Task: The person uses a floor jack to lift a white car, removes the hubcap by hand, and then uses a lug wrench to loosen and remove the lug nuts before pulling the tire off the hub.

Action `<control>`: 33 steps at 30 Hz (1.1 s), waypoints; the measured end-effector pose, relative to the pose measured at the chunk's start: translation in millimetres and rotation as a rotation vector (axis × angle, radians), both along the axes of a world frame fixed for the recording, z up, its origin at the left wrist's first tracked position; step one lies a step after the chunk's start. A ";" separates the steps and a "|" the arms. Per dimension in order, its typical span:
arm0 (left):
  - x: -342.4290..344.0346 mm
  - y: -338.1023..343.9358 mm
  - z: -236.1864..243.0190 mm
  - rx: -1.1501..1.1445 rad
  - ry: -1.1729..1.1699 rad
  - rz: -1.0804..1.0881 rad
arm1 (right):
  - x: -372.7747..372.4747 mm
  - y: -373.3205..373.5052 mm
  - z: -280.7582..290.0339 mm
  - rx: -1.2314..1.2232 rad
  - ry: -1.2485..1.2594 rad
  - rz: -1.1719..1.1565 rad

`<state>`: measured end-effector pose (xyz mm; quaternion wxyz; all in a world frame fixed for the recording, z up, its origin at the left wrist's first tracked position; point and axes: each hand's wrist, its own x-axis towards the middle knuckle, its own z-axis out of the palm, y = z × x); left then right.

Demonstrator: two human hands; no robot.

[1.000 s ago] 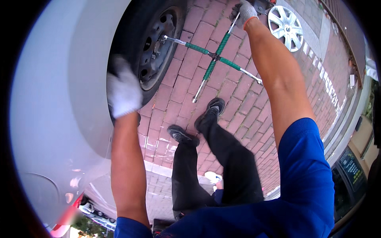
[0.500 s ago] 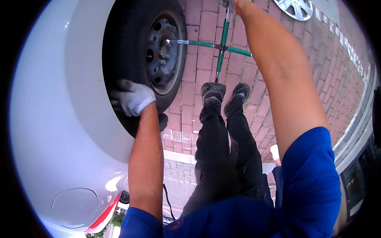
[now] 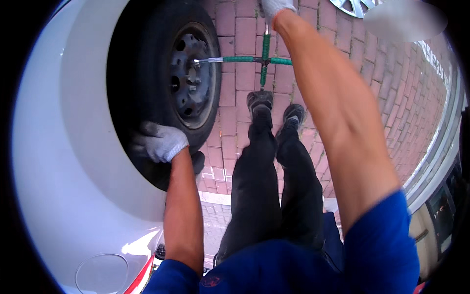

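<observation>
A four-way lug wrench (image 3: pixel 265 61) with green-wrapped arms reaches sideways to the wheel (image 3: pixel 198 73). Its silver socket end sits at a nut on the dark steel rim. My right hand (image 3: pixel 277 6), in a pale knitted glove, is closed at the wrench's upper arm; the top edge cuts off part of the hand. The lower arm ends at the toe of my left shoe (image 3: pixel 260 99). Lying on the tyre (image 3: pixel 161 63) is my gloved left hand (image 3: pixel 161 142), its fingers stretched into the shadow of the wheel arch, where the tips are hard to see.
The silver-white car body (image 3: pixel 93 161) fills the left side. Red brick paving (image 3: pixel 235 98) lies under my feet. A silver hubcap (image 3: pixel 355 6) rests on the ground at the top right, beside a blurred patch. Another vehicle (image 3: pixel 440 210) stands at the far right.
The wheel and wrench sit slightly further left in view. The wrench's upper arm looks more upright than before. My left hand stays on the tyre, my right at the wrench's upper arm.
</observation>
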<state>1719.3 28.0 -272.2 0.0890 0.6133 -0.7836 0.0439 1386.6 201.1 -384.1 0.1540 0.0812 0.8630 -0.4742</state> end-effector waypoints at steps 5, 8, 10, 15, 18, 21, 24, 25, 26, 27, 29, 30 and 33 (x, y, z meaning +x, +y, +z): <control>58.0 -18.7 -7.1 0.070 -0.807 0.011 | 114.0 6.8 20.2 0.486 0.583 0.333; -27.9 -21.9 -18.9 -0.076 -0.253 -0.108 | 10.2 2.4 35.4 0.332 0.982 0.259; -36.7 -15.6 -43.8 -0.040 -0.130 0.021 | 57.5 13.0 44.8 0.254 1.008 0.134; 4.4 -11.0 4.0 -0.034 0.044 -0.005 | 120.4 -6.0 69.3 -0.298 0.325 -0.050; 38.1 -30.7 5.9 -0.225 -0.450 -0.093 | 116.4 6.4 97.4 -0.099 0.772 -0.002; -0.2 -6.0 63.1 -0.065 0.054 -0.008 | 105.1 13.5 149.2 -0.549 0.308 -0.176; 31.1 5.8 41.8 -0.156 0.100 -0.200 | 126.1 15.8 127.9 -0.798 0.072 -0.162; 46.7 13.0 16.2 -0.203 0.086 -0.295 | 126.0 19.9 102.6 -0.785 0.045 -0.158; 51.7 7.9 13.1 -0.240 0.045 -0.370 | 125.3 17.7 105.6 -0.761 0.065 -0.173; 54.6 1.1 10.2 -0.275 0.003 -0.443 | 126.0 16.4 111.6 -0.737 0.084 -0.186; 55.8 -3.2 11.1 -0.234 -0.040 -0.452 | 132.7 11.6 106.1 -0.657 0.208 -0.137; 54.4 -2.3 11.0 -0.237 -0.046 -0.455 | 134.8 16.5 100.0 -0.600 0.321 -0.096; 54.9 -0.4 -0.7 -0.326 -0.089 -0.391 | 139.7 47.4 45.6 -0.171 0.486 0.325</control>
